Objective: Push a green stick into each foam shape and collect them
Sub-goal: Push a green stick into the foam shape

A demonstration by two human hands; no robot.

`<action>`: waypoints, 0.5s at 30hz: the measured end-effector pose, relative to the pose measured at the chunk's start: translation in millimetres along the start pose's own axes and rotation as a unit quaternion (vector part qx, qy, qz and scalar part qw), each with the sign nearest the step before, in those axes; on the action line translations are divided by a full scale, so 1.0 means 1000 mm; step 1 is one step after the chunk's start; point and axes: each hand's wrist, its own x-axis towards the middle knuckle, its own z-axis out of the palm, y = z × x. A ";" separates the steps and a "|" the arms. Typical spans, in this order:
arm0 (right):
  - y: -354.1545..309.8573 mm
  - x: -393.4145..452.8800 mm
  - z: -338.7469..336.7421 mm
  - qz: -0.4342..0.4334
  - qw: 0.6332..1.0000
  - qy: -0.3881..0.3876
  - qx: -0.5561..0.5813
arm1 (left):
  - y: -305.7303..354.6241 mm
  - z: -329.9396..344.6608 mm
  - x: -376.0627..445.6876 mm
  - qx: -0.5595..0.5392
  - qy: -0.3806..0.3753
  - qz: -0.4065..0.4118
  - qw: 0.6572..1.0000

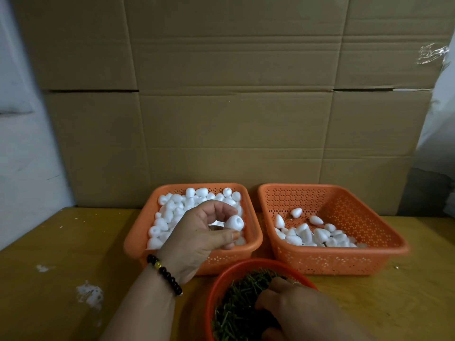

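My left hand (197, 232) hovers over the left orange basket (138, 238) and pinches one white foam shape (234, 222) between thumb and fingers, its hollow end facing me. That basket is heaped with several plain foam shapes. My right hand (295, 308) reaches down into the round red bowl (221, 276) of green sticks (236, 308), fingers curled into the pile; whether it holds a stick is hidden. The right orange basket (344, 257) holds several foam shapes (317, 235) at its near side.
Both baskets stand on a yellow wooden table (61, 242) against a wall of cardboard boxes (221, 119). White foam crumbs (88, 292) lie on the table at the left. A dark beaded bracelet (163, 273) is on my left wrist.
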 end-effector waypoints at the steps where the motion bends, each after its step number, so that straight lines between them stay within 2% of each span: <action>1: 0.000 0.000 0.000 -0.001 1.000 0.000 0.001 | 0.002 0.000 -0.001 -0.010 -0.009 0.006 1.000; 5: 0.000 0.000 -0.001 0.000 1.000 -0.005 0.001 | 0.010 0.002 -0.007 -0.046 -0.052 0.020 0.997; 11: 0.000 0.000 -0.001 -0.001 1.000 -0.004 -0.001 | 0.017 0.011 -0.010 -0.160 -0.064 -0.012 0.985; 15: 0.000 0.000 -0.001 -0.001 1.000 -0.002 -0.008 | 0.019 0.015 -0.012 -0.185 -0.062 -0.025 0.981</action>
